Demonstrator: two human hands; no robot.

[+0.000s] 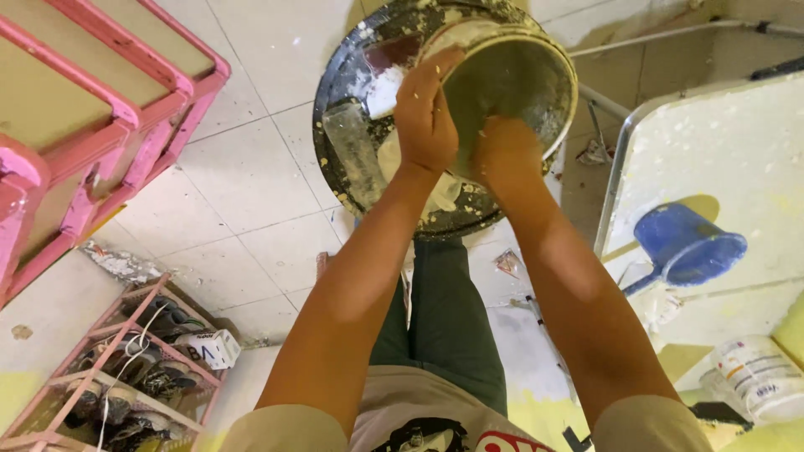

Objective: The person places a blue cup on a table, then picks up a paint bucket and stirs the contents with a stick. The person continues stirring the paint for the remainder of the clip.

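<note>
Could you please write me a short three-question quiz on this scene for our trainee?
1. True or false: the left hand rests on the rim of the small paint-smeared bucket.
2. What colour is the cup on the spattered table? A) red B) blue C) green
3. What lies beneath the bucket: the round black tray or a pink rack?

Key: 1 true; 2 B; 3 the round black tray. The right hand grips the bucket from below.

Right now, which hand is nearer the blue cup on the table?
Right. The right hand is on the bowl, on the side toward the blue cup. The left hand grips the bowl's rim farther away.
</note>
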